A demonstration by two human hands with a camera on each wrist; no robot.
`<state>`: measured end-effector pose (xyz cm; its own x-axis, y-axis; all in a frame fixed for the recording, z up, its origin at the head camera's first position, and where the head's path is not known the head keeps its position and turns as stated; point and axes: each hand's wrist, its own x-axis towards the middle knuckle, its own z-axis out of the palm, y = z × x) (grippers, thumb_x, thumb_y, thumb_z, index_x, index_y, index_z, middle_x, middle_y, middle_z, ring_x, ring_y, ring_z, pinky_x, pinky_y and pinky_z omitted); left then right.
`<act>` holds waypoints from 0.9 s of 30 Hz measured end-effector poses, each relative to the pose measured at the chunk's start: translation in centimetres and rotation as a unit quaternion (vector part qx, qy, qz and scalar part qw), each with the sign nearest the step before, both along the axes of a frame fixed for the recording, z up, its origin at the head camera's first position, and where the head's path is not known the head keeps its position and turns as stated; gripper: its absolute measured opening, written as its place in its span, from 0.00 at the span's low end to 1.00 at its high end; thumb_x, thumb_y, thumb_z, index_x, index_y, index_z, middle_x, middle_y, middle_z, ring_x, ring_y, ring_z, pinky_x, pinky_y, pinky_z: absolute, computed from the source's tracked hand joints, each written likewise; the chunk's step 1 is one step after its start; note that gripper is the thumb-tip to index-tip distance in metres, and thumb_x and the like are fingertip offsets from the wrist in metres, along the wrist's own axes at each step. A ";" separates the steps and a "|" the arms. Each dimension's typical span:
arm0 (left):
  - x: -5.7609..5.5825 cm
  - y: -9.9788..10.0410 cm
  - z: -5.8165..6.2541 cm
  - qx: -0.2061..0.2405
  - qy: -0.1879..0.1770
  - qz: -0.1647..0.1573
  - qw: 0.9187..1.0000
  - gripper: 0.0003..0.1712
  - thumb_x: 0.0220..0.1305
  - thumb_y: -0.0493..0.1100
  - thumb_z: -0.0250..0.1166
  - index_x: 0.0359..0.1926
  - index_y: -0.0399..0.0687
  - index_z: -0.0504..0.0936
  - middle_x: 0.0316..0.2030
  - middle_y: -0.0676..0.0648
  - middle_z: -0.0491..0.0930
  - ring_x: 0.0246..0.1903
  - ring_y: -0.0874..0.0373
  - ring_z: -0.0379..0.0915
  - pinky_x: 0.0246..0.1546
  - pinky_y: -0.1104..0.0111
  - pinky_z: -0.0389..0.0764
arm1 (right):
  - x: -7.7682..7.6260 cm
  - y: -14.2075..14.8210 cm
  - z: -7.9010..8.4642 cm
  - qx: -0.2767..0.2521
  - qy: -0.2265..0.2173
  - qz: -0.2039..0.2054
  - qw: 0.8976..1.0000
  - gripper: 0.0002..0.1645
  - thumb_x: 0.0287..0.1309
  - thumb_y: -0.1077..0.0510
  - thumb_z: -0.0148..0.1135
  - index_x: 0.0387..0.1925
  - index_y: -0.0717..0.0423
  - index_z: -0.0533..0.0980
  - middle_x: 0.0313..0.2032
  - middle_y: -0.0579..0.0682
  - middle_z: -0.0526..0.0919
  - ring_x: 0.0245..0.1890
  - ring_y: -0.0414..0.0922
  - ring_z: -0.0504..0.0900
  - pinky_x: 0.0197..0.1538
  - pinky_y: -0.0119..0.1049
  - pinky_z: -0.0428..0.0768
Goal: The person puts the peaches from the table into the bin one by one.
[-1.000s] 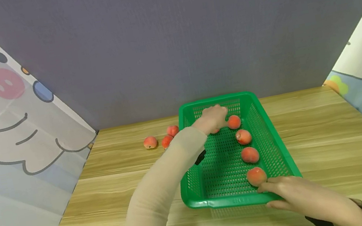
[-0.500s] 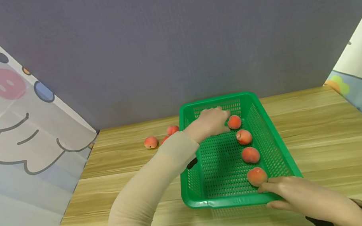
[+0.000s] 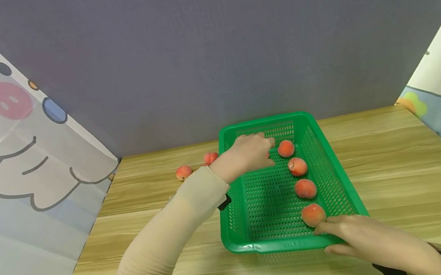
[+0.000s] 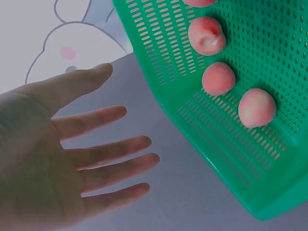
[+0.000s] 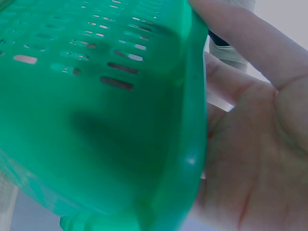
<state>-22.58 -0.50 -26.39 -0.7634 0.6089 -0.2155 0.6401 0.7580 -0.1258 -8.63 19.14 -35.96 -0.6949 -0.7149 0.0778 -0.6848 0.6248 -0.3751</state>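
Note:
A green perforated plastic basket stands on the wooden table. Down its right side runs a row of several peaches, from one at the back to the front peach. My left hand hovers over the basket's back left part; the left wrist view shows its fingers spread, holding nothing. Behind that hand another peach lies in the basket, mostly hidden in the head view. My right hand grips the front right rim, fingertips inside and thumb outside.
Left of the basket, loose peaches lie on the table, including one farther left and one by the basket wall; my left sleeve covers part of that area. A grey panel rises behind the table, with cartoon-printed sheets at both sides.
My left hand has let go of a peach inside the basket, and its arm has drawn back to the left. The right hand stays on the rim.

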 end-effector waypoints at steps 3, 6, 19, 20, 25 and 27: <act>0.1 -0.6 0.2 0.007 0.003 0.000 1.000 0.26 0.56 0.55 0.60 0.54 0.52 0.71 0.47 0.51 0.73 0.47 0.59 0.68 0.41 0.64 0.73 | 0.0 0.0 0.0 -0.001 0.001 0.000 1.000 0.16 0.48 0.52 0.63 0.40 0.53 0.76 0.37 0.46 0.80 0.35 0.40 0.78 0.33 0.35 0.77; 0.1 -1.4 0.3 0.020 0.005 0.001 1.000 0.22 0.57 0.53 0.59 0.51 0.51 0.73 0.46 0.51 0.75 0.50 0.57 0.67 0.42 0.63 0.73 | 0.0 0.0 0.0 -0.001 0.004 0.000 1.000 0.16 0.48 0.53 0.63 0.40 0.53 0.76 0.36 0.46 0.80 0.35 0.40 0.78 0.33 0.35 0.77; -0.2 -5.5 0.2 0.058 -0.007 0.054 0.997 0.28 0.56 0.55 0.60 0.56 0.50 0.70 0.51 0.47 0.71 0.50 0.55 0.67 0.48 0.60 0.70 | 0.1 0.0 -0.1 -0.007 0.011 0.000 1.000 0.17 0.47 0.53 0.63 0.40 0.54 0.76 0.37 0.47 0.80 0.35 0.40 0.79 0.33 0.35 0.77; -0.3 -5.9 0.1 0.062 -0.006 0.058 0.996 0.28 0.56 0.55 0.60 0.56 0.50 0.70 0.50 0.47 0.71 0.49 0.55 0.68 0.47 0.60 0.70 | 0.0 0.0 -0.1 -0.007 0.010 0.000 1.000 0.17 0.47 0.53 0.63 0.40 0.54 0.76 0.37 0.47 0.80 0.35 0.41 0.79 0.33 0.35 0.77; -0.8 -7.8 -0.5 0.090 -0.007 0.079 0.993 0.27 0.56 0.53 0.60 0.55 0.47 0.70 0.48 0.45 0.72 0.45 0.51 0.71 0.41 0.60 0.73 | 0.0 0.1 -0.1 -0.006 0.008 0.002 1.000 0.17 0.48 0.53 0.63 0.40 0.54 0.76 0.37 0.47 0.80 0.35 0.41 0.79 0.33 0.35 0.77; -1.0 -8.5 -0.7 0.110 -0.008 0.088 0.990 0.26 0.56 0.52 0.60 0.54 0.46 0.71 0.47 0.43 0.72 0.44 0.51 0.72 0.41 0.59 0.74 | 0.0 0.1 -0.1 -0.007 0.011 0.003 1.000 0.17 0.47 0.53 0.63 0.40 0.54 0.76 0.37 0.47 0.80 0.35 0.41 0.79 0.32 0.35 0.77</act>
